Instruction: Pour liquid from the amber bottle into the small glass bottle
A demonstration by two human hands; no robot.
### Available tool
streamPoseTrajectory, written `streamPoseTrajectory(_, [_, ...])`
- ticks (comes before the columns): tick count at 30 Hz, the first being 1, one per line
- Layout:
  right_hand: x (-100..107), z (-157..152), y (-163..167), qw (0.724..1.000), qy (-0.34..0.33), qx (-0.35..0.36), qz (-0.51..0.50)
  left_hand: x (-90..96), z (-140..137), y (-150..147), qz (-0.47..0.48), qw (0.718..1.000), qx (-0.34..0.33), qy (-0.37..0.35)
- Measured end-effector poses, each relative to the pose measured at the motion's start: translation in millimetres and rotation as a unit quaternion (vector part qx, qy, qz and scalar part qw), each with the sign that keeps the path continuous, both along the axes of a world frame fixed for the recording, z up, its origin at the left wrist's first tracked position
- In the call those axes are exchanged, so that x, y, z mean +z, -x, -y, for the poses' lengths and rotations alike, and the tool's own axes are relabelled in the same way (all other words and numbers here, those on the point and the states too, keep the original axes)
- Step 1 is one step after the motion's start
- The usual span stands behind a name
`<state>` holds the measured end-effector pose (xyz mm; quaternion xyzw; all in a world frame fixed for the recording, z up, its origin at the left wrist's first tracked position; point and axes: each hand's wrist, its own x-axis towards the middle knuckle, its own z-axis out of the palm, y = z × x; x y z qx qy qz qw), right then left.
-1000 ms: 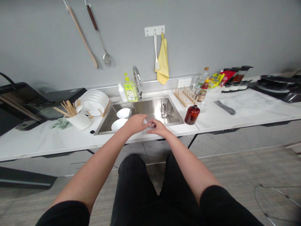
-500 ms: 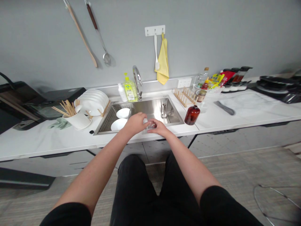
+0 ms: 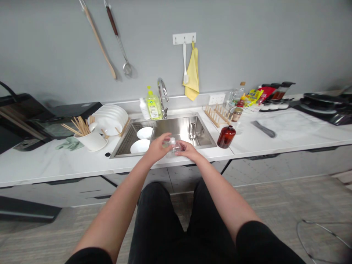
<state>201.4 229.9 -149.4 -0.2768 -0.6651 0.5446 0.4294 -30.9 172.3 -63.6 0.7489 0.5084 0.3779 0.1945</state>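
A small clear bottle point(image 3: 176, 147) with a white cap point(image 3: 172, 140) stands upright over the counter's front edge before the sink. My right hand point(image 3: 187, 150) curls round its right side, thumb and fingers closed on it. On the other side is my left hand point(image 3: 158, 147), its thumb and fingers parted beside the cap; whether they touch the bottle is hard to tell. An amber bottle point(image 3: 226, 137) stands on the counter to the right of the sink.
Behind my hands lies the steel sink point(image 3: 176, 126), with white bowls point(image 3: 140, 146) on its left side. A faucet point(image 3: 162, 97) and green soap bottle point(image 3: 154, 106) stand behind it. At left are plates point(image 3: 108, 121) and a chopstick holder point(image 3: 92, 141); at right, a wooden rack point(image 3: 214, 117) and tongs point(image 3: 263, 129).
My left fingers have opened and drawn back from the bottle's top, so the white cap now shows. My right hand keeps its hold. The view has shifted slightly.
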Motion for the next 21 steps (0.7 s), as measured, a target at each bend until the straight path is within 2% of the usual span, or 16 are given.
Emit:
streamPoseTrajectory(3, [1,1,1,1.0,-0.016,-0.007,0.019,-34.4,-1,0,0.109,0.992,-0.002,0.07])
streamPoseTrajectory(6, [-1,2,2,0.998,-0.036,-0.001,0.053,-61.5,1,-1,0.166,0.98,-0.016,0.111])
streamPoseTrajectory(9, [-3,1,3,0.997,-0.045,0.008,0.057,-75.5,10,6,0.227,0.969,0.0,0.096])
streamPoseTrajectory(12, [-5,-2,0,0.999,-0.042,0.001,0.031,-80.8,30,30,0.276,0.957,0.066,0.064])
streamPoseTrajectory(14, [-4,-2,-3,0.999,-0.036,-0.008,0.011,-81.2,47,60,0.308,0.94,0.142,0.032])
streamPoseTrajectory(16, [-3,-2,-5,0.999,-0.03,-0.013,0.012,-79.7,65,101,0.345,0.909,0.235,-0.018])
streamPoseTrajectory(18, [-2,-2,-6,0.999,-0.025,-0.011,0.032,-77.1,81,153,0.35,0.873,0.332,-0.071])
streamPoseTrajectory(21, [-1,0,-6,0.998,-0.018,-0.014,0.056,-75.0,102,237,0.296,0.816,0.476,-0.14])
